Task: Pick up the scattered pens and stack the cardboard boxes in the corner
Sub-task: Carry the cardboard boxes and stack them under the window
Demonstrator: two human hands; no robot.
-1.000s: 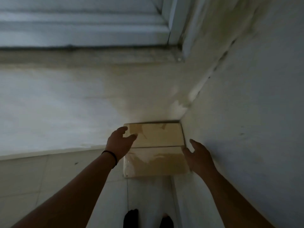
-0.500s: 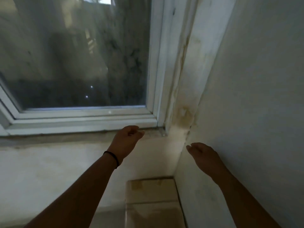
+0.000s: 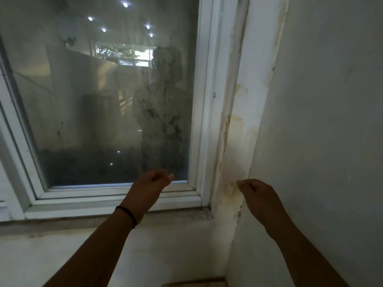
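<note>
Box (image 3: 194, 284): sliver at bottom edge, in the corner, well below both hands. Left hand (image 3: 148, 188) and right hand (image 3: 259, 195) raised, fingers loosely curled, empty; right nearer.

Side wall (image 3: 331, 121) close right; window (image 3: 103, 100) ahead.

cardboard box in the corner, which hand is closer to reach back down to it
Slightly the right hand: it hangs loosely curled and empty by the side wall, almost above the tan cardboard box at the bottom edge. The left hand, also empty, sits further left before the window.
</note>
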